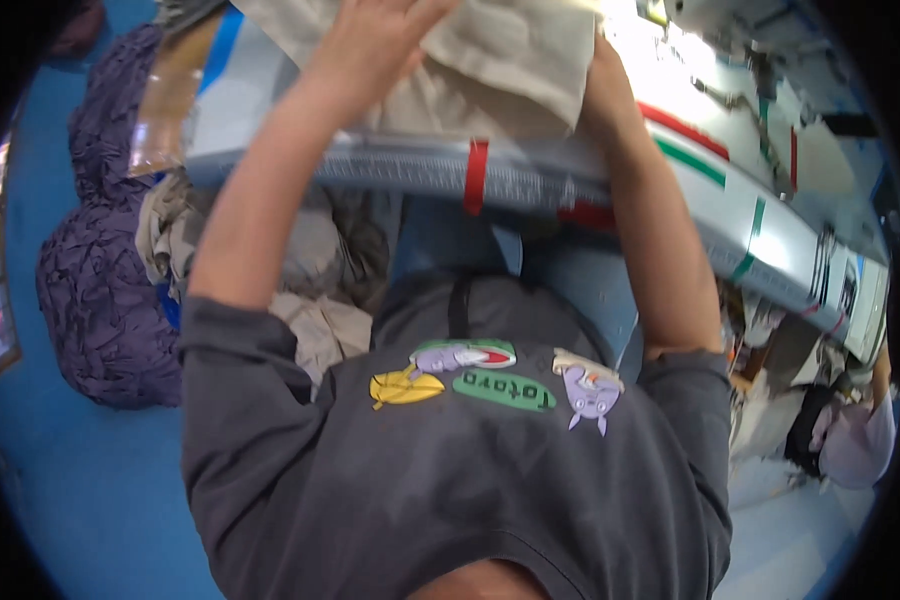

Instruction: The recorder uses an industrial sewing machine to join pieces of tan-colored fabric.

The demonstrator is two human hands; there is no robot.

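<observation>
A beige piece of cloth point(510, 75) lies over the near edge of the white worktable point(260, 105), its front part hanging in loose folds. On its left side rests my left hand point(385, 40), the visible fingers stretched out across the fabric; the top of the picture cuts off their tips. My right hand point(608, 85) is at the cloth's right edge, touching it. The fabric covers the fingers of that hand, so their grip is hidden.
Strips of red tape point(477, 175) and green tape point(690, 163) mark the table edge. Beige cloth pieces point(320, 240) are heaped below it on the left, beside large purple fabric bundles point(105, 300). Sewing machine parts point(760, 80) stand at the upper right.
</observation>
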